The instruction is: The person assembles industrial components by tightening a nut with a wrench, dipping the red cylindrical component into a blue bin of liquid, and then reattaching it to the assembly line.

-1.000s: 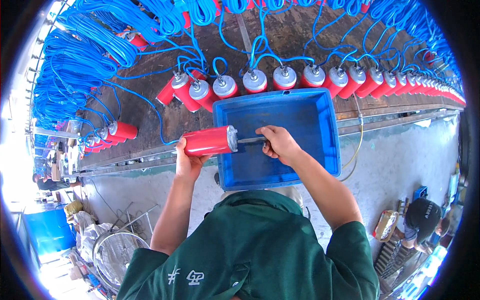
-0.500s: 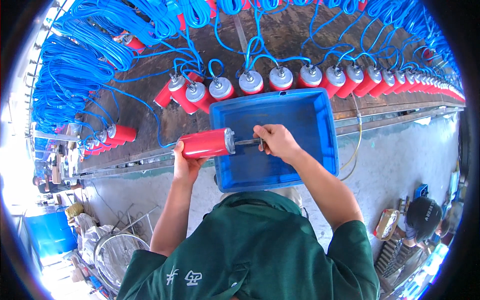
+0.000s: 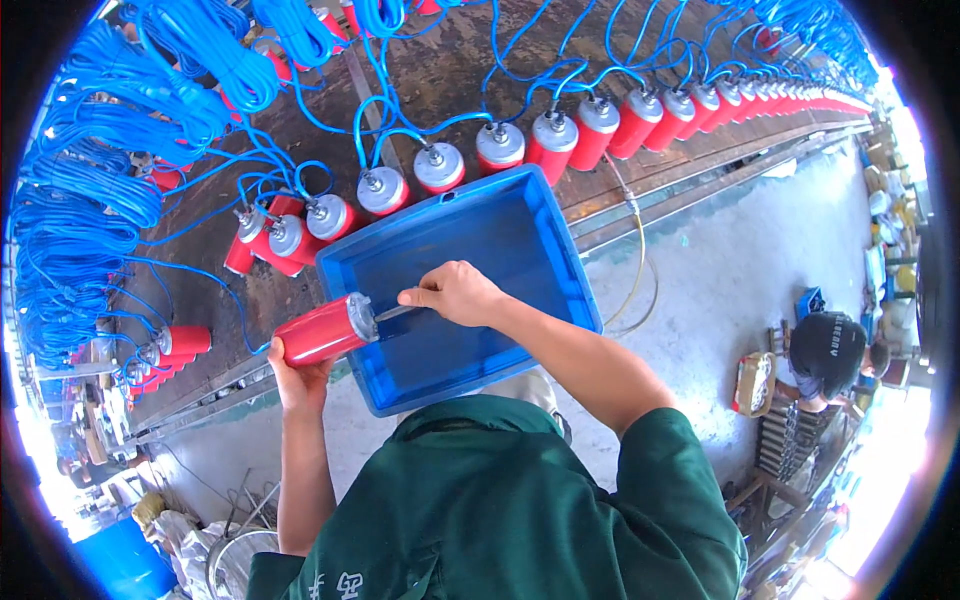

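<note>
Currently my left hand (image 3: 303, 380) curls round a red cylinder (image 3: 318, 333); my right hand (image 3: 460, 293), nearly closed, grips a thin rod (image 3: 394, 313) at the cylinder's end, blue tub (image 3: 485, 235) beneath.

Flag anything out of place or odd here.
One red cylinder, beyond the blue bin's left corner, seems to lie on its side behind upright cylinders. Odd, since its neighbours stand. No spill or damage visible.

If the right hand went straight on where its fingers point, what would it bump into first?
Probably the grey end cap of the red cylinder that the left hand holds. The thin rod in the right hand points toward it, though depth is unclear.
</note>
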A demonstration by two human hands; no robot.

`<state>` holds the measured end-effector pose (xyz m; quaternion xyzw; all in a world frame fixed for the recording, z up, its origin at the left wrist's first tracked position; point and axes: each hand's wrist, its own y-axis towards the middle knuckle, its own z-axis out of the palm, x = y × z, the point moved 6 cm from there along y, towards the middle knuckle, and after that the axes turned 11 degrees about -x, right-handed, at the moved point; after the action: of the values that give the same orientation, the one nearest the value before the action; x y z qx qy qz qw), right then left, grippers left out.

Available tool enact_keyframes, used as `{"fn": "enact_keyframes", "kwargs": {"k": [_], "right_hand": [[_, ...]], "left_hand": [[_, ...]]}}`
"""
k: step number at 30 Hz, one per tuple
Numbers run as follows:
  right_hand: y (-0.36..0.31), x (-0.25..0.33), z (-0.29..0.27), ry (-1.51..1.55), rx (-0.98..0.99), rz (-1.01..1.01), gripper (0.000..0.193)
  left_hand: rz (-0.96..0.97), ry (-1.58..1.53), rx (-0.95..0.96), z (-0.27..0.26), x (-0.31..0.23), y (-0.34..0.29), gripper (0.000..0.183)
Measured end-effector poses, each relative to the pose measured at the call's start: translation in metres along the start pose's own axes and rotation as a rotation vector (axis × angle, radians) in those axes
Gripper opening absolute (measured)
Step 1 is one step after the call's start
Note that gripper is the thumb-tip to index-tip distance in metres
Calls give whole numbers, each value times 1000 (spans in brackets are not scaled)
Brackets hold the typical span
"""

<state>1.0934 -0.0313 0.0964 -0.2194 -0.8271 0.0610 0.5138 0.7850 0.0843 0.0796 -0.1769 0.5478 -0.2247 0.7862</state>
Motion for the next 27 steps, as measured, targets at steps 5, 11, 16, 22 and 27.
{"fn": "enact_keyframes", "kwargs": {"k": [5, 11, 16, 22, 27], "right_hand": [[-23, -8, -102, 130, -449, -212, 43], [-6, -208, -260, -668, -1138, 123, 26], [26, -262, -261, -714, -845, 450, 29], [2, -249, -267, -449, -837, 482, 28], [-85, -131, -233, 393, -861, 154, 26]], "left_hand": [[1, -11, -55, -6, -2, -6, 78], [-1, 19, -91, -8, 0, -3, 77], [-8, -5, -176, -8, 1, -8, 74], [-13, -7, -160, -13, 2, -8, 73], [-23, -37, -145, -11, 0, -10, 75]]}}
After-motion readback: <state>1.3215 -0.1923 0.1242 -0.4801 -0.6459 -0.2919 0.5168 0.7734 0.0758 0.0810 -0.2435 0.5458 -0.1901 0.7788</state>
